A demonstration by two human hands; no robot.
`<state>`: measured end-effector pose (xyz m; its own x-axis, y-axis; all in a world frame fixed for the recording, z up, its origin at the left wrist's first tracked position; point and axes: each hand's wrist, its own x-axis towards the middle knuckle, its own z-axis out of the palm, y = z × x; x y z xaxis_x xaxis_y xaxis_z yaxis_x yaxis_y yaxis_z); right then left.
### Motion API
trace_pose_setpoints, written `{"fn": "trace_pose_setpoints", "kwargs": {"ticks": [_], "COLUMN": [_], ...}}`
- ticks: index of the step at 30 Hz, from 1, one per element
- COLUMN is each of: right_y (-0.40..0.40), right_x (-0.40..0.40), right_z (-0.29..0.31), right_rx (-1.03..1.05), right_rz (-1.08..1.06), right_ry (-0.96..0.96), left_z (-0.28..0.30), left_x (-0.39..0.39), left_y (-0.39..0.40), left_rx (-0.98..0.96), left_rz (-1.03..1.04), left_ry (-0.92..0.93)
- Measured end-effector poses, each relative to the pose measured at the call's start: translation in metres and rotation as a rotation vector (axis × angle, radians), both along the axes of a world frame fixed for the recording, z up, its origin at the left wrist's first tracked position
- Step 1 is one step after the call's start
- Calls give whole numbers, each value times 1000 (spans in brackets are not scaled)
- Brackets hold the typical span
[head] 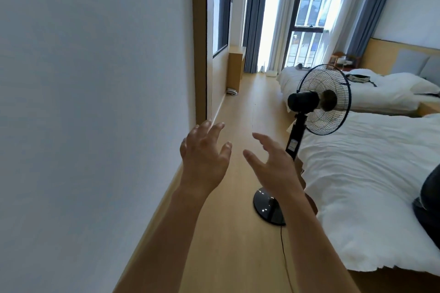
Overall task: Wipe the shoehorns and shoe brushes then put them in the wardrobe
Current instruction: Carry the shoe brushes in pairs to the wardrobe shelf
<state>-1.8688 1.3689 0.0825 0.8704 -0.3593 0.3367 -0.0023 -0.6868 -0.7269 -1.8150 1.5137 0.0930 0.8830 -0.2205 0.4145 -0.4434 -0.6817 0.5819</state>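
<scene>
I count two of my own hands, the left grip (204, 157) and the right grip (273, 164), both empty with fingers spread. I see two beds: the near bed (371, 173) and the far bed (381, 93). One standing fan (319, 102). One window (309, 14).

The floor (240, 112) looks like smooth, light wood. The fan (323, 100) has a thin black wire cage and a shiny black base. The bed (371, 150) has soft, crinkly white cloth. The wall (83, 102) is flat and matt
</scene>
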Motion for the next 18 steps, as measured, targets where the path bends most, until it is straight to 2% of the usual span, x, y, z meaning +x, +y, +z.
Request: {"fn": "trace_pose_setpoints", "kwargs": {"ticks": [18], "right_y": [-67], "right_x": [371], "right_z": [5], "right_rx": [-58], "right_rz": [-181], "right_ry": [28], "left_z": [5], "left_x": [390], "left_y": [-68], "left_rx": [46], "left_rz": [-140], "left_ry": [-23]}}
